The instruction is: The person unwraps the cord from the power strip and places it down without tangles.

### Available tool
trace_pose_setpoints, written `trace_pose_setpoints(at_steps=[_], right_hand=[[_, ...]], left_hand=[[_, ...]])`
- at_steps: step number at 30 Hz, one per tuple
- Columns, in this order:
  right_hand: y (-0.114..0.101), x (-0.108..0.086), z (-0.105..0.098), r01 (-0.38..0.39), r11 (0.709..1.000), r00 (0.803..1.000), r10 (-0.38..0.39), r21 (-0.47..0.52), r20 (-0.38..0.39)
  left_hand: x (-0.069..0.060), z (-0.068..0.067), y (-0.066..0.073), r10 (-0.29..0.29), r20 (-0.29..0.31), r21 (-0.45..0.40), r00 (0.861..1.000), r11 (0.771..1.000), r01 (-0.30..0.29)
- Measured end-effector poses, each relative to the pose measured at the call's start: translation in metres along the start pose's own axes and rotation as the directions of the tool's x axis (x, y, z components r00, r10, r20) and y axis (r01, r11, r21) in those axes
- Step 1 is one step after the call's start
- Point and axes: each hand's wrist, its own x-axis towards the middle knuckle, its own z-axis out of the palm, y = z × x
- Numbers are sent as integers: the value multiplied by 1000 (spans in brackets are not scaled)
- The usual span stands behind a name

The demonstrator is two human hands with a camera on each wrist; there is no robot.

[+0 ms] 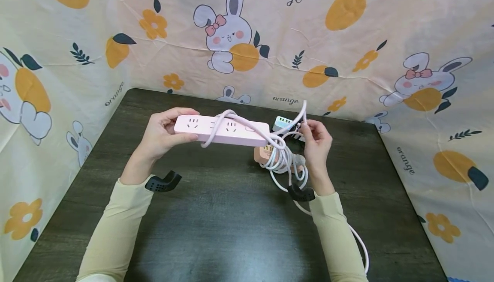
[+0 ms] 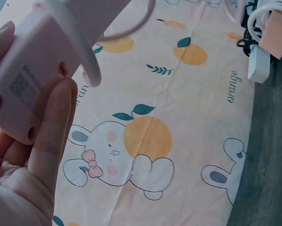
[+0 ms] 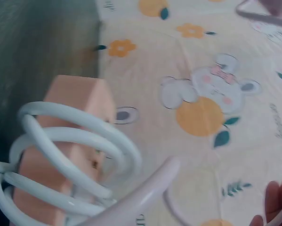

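Note:
My left hand (image 1: 156, 135) grips a pale pink power strip (image 1: 243, 136) by its left end, with the socket face toward the head camera. The left wrist view shows the strip's underside (image 2: 18, 66) with a printed label and screw holes. Its pinkish-white cord (image 1: 218, 126) loops round the strip's middle. My right hand (image 1: 317, 142) pinches that cord to the right of the strip, raised in a small loop. In the right wrist view only part of the right hand (image 3: 281, 202) shows at the lower right corner.
A peach power strip (image 1: 260, 155), wrapped in coiled white cord (image 1: 284, 162), rests on the dark table (image 1: 216, 213) below the pink strip's right end. Behind it lies a white power strip (image 1: 280, 123), partly hidden. Printed cloth (image 1: 170, 37) surrounds the table's back and sides.

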Motion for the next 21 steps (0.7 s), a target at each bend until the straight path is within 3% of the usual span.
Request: trace_pose_setpoints(at_steps=[2, 5, 13, 16, 21], right_hand=[[3, 2, -9, 50, 992, 997, -42, 113, -67], [-1, 1, -20, 132, 962, 989, -110, 240, -103], [-22, -14, -43, 235, 913, 972, -212, 334, -104], [-26, -17, -54, 260, 905, 965, -252, 338, -69], [-21, -19, -80, 271, 897, 950, -309, 350, 55]], left_hand=[[0, -1, -2, -9, -1, 12, 1000, 1000, 10], [0, -1, -5, -18, -11, 26, 1000, 999, 18], [2, -3, -12, -15, -63, 68, 998, 997, 19], [1, -6, -13, -10, -108, 76, 994, 997, 18], [-1, -14, -11, 1, -197, 71, 980, 997, 13]])
